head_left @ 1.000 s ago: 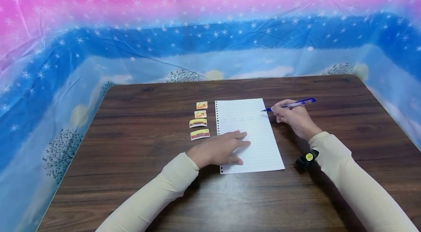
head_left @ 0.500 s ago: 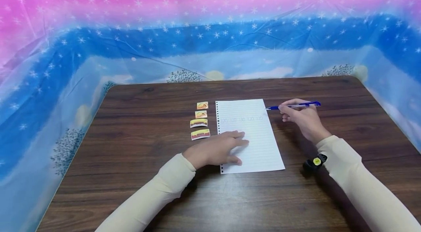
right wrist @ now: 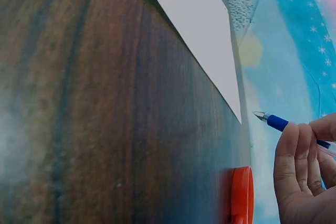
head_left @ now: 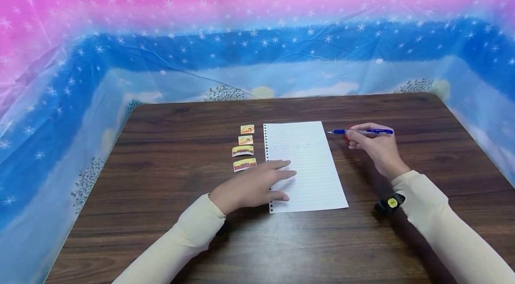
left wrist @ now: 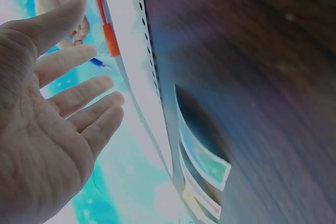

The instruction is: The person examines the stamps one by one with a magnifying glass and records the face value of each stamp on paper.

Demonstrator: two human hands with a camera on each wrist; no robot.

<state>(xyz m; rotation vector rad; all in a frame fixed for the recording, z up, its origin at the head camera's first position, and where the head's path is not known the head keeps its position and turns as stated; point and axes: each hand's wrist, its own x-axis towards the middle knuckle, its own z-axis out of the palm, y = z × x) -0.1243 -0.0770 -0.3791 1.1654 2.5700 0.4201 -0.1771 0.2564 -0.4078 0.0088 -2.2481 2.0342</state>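
A lined, hole-punched sheet of paper [head_left: 310,172] lies on the table, with a row of faint handwritten numbers across its upper half. My right hand [head_left: 374,143] pinches a blue pen [head_left: 380,132] just right of the sheet, its tip pointing left at the paper's edge. In the right wrist view the pen [right wrist: 277,123] sits between thumb and fingers. My left hand [head_left: 257,185] reaches over the paper's lower left with its fingers spread. The left wrist view shows that hand [left wrist: 58,108] holding nothing, palm visible.
Several small printed cards [head_left: 244,164] stand in a column left of the sheet, slightly curled. An orange-red round-rimmed thing [right wrist: 242,195] lies on the table by the right hand, partly hidden in the head view. A patterned cloth [head_left: 257,47] surrounds the brown table [head_left: 161,163].
The right hand has drawn the pen rightward off the paper, and the red rim now shows beside it. The left hand has slid back left, its fingers straighter.
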